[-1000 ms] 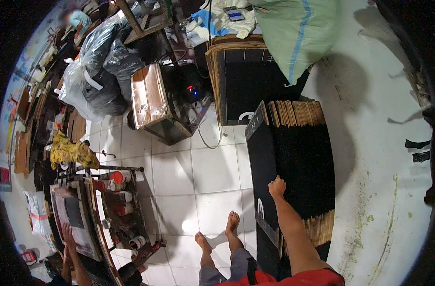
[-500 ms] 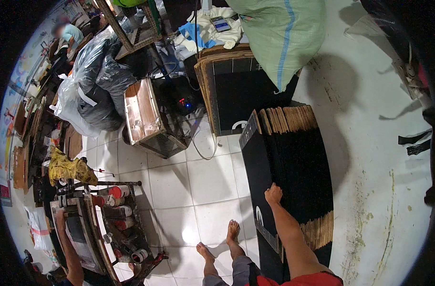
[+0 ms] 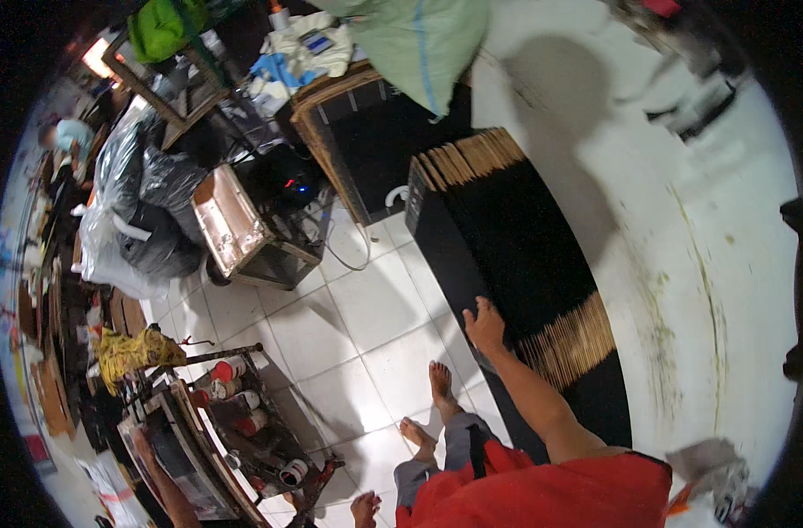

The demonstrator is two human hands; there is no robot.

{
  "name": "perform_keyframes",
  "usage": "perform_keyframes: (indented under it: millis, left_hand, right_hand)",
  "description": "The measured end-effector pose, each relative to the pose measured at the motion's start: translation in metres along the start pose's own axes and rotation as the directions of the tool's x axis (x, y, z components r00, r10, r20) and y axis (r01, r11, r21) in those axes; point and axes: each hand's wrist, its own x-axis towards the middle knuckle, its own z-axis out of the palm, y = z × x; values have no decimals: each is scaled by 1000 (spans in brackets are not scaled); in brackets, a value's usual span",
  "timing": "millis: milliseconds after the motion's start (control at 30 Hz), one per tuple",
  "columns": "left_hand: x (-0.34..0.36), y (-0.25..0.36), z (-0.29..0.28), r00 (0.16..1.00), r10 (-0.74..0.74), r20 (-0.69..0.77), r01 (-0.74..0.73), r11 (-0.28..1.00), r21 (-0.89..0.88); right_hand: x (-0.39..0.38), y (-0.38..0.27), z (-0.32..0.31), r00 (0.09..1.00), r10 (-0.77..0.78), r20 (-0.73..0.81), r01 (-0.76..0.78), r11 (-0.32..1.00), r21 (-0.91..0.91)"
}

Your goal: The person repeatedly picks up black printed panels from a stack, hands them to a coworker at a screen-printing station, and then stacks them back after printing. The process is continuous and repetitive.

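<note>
Your right grip is standing open, fingers spread and nothing held, at the left edge of the long row of black boards. The row is lying directly under and to the right of that grip; whether the fingers are touching the front board is something you cannot tell from this angle. Its long axis is running from far left to near right, roughly away from your body, and your right forearm is crossing its near part. Your right side is clearly the nearer one: your left grip is hanging low beside your red shirt, well apart from the boards, and you cannot tell how far its fingers are closing.

The row is standing on the white tiled floor, with a pale, stained wall running along its right. Bare tiles are spreading to its left, where your feet are resting. Beyond its far end, a green sack is leaning over other dark panels; farther left, a wooden crate is sitting.
</note>
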Motion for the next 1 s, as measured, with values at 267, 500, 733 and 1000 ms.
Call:
perform_keyframes:
  millis: [267,500,733,1000]
  left_hand:
    - [39,61,-45,922,333,199,-320,943,-95]
    - [70,24,-117,947,256,196,-250,967,-54]
    - [91,-91,-152,847,360,390,-458,868,194]
    - [54,-119,-91,962,159,223,-149,987,-58]
  right_hand:
    - [-274,43,-40,612,590,527,-589,784,-195]
    - [-452,124,-65,496,698,516,-596,706,-382]
    - [-437,110,-62,697,458,552,-409,886,-218]
    - [-357,62,-75,783,311,538,-452,879,151]
